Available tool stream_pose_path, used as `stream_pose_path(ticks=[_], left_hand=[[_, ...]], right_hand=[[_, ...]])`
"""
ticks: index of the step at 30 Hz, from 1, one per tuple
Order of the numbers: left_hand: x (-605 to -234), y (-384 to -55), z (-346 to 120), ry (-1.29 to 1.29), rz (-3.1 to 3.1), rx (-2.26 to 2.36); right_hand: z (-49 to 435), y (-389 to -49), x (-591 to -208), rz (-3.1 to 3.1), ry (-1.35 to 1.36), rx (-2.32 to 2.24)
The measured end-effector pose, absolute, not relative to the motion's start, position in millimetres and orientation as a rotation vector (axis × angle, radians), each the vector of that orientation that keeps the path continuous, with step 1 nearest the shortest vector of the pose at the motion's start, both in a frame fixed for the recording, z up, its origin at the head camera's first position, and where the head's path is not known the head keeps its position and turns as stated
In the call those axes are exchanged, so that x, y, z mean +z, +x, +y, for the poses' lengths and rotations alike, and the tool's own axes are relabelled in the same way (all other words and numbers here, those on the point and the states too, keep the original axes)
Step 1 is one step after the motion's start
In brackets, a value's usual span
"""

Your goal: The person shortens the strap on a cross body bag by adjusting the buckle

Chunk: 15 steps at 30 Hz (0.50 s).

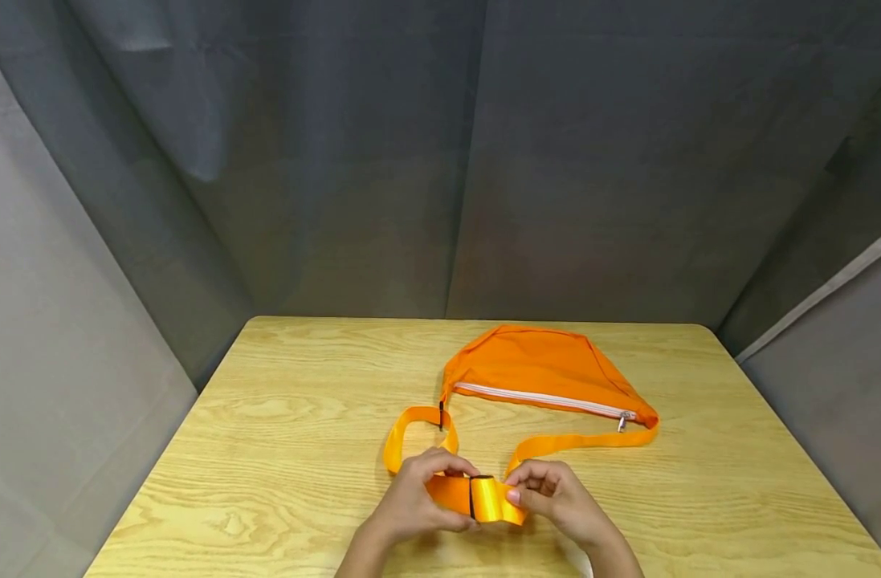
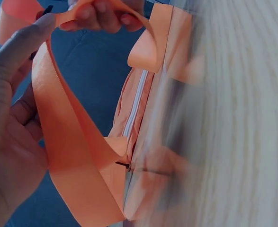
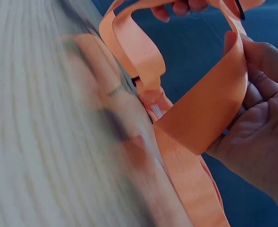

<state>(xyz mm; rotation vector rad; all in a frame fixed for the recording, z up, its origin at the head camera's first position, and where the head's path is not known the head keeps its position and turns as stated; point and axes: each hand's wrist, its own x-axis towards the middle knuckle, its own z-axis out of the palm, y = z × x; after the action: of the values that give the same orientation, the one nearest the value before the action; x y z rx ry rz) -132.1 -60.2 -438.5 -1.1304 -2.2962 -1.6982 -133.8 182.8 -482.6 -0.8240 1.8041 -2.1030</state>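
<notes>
An orange waist bag (image 1: 541,365) lies on the table with its white zipper facing the near side. Its orange strap (image 1: 585,441) loops from both ends toward the hands. My left hand (image 1: 418,498) grips the strap beside a black slider buckle (image 1: 472,498), thumb below and fingers above. In the left wrist view, the thumb presses at the buckle (image 2: 43,14). My right hand (image 1: 559,498) pinches the strap just right of the buckle between thumb and fingers. The right wrist view shows the strap (image 3: 205,104) hanging in a wide fold from that pinch.
The wood-grain table (image 1: 267,449) spreads beneath everything. Grey cloth panels (image 1: 353,160) enclose its back and both sides. A second black strap fitting (image 1: 441,415) sits near the bag's left end, and a metal zipper pull (image 1: 622,423) hangs at its right.
</notes>
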Motion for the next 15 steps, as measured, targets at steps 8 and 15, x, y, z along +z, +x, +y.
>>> stream_pose_path(ticks=[8,15], left_hand=[[-441,-132,-64,-1.156,-2.288,-1.671],[-442,-134,-68,-1.19,-2.237,-1.646]], right_hand=[[183,-135,-480,1.862,-0.759,-1.992],[197,-133,-483,2.035,-0.702,-1.885]])
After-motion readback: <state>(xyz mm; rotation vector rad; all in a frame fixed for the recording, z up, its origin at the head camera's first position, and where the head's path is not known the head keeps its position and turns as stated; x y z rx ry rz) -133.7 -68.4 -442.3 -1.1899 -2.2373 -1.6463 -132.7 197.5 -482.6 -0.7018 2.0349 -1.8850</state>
